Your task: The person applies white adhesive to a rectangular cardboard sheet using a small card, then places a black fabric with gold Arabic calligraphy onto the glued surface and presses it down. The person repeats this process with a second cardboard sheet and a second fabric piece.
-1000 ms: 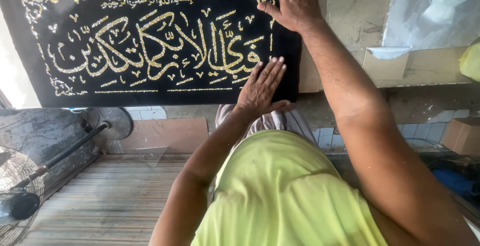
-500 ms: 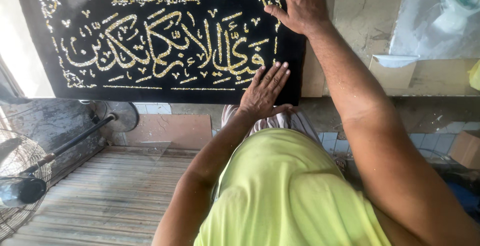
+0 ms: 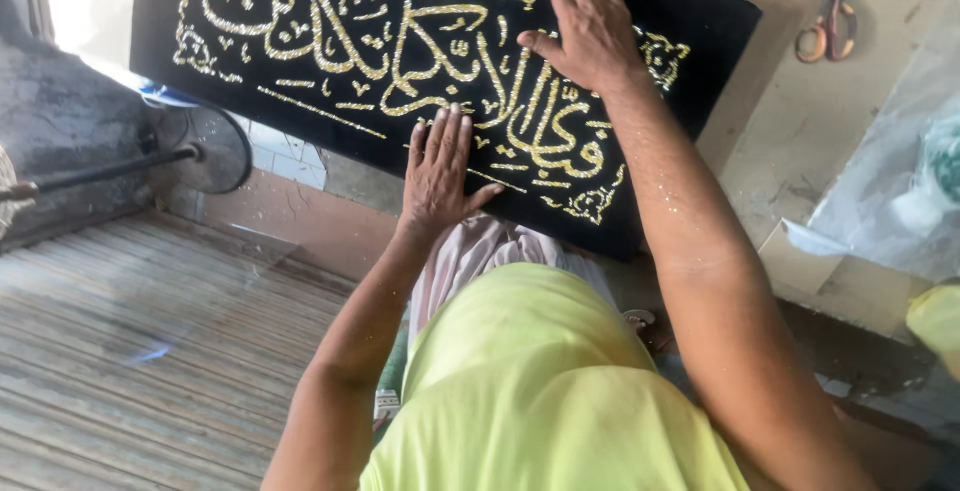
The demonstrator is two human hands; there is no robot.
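Neither grip holds anything: both hands lie open and flat, fingers stretched and close together, palms down on the cloth.

Nearest to me, at 6 o'clock, is the yellow-green shirt (image 3: 540, 391), with both bare forearms running up from it. Gold specks cling to the right forearm (image 3: 680, 201). The left hand (image 3: 437, 166) rests at the middle of the view, on the near edge of the black velvet panel (image 3: 690, 46), its thumb spread toward 3 o'clock. The right hand (image 3: 590, 26) lies farther out, at 12 o'clock, pressed on the panel's gold glitter lettering (image 3: 400, 51) near its right end.

The panel lies slanted across the counter (image 3: 860, 121), running from 10 o'clock to 2 o'clock. Its near left part overhangs the counter edge above a fan stand (image 3: 200, 151) and the slatted wooden floor (image 3: 120, 351) at 8 o'clock.

As I read it, the step in hand is pressing or smoothing the right end of the panel with both palms. Any next move calls for lifting the palms straight off rather than dragging them, since the glitter looks loose enough to shed, and for keeping weight on the counter side so the overhang does not tip.

Farther off, scissors (image 3: 828, 31) lie at 1 o'clock, well apart from the panel. Clear plastic sheeting (image 3: 900, 191) lies at 3 o'clock.
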